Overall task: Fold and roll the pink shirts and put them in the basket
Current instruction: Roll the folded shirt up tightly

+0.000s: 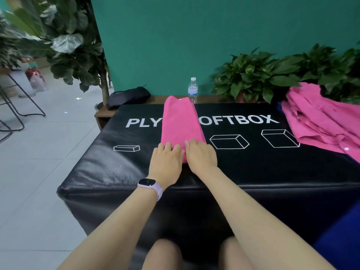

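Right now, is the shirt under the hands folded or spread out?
Folded: the shirt lies as one narrow strip, no sleeves showing. Both hands rest on its near end.

I see two bare arms with no sleeves on them. The left hand (165, 162) has a watch (149, 185) on its wrist. The watch has a dark, shiny screen shaped like a rounded box, and a soft, pale purple band. The right hand (201, 157) wears nothing, no ring and no band. At 6 o'clock I see two bare knees.
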